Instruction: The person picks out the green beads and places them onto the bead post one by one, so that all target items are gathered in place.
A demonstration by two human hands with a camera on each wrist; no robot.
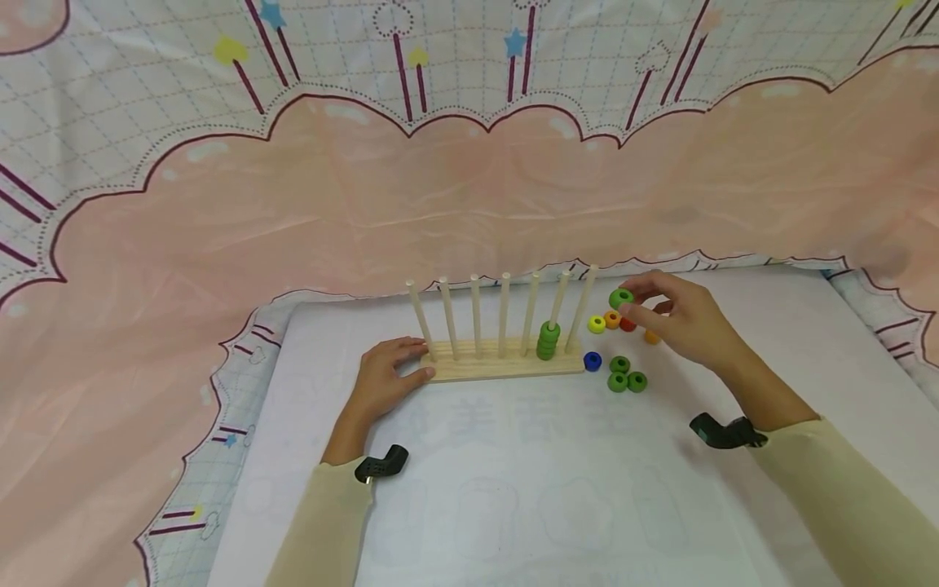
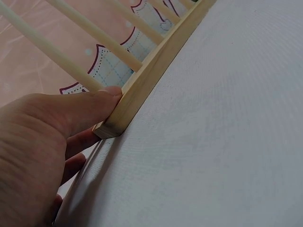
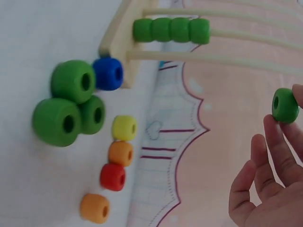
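Note:
My left hand (image 1: 385, 375) grips the left end of a wooden peg rack (image 1: 506, 364), thumb on the near edge and fingers behind, as the left wrist view also shows. The rack carries several upright pegs in a row. Several green beads (image 3: 171, 30) are stacked on the second peg from the right; the other pegs are bare. Above the table, to the right of the rack, my right hand (image 1: 678, 314) pinches one green bead (image 3: 285, 105) between thumb and fingertips. Its hole shows in the right wrist view.
Right of the rack lie three loose green beads (image 1: 619, 381) in a cluster and a blue bead (image 1: 592, 361) by the rack's end. Behind them are a yellow bead (image 1: 597, 324), a red bead (image 3: 112, 177) and two orange beads (image 3: 94, 208). A patterned cloth (image 1: 440, 196) hangs behind the white table (image 1: 513, 489).

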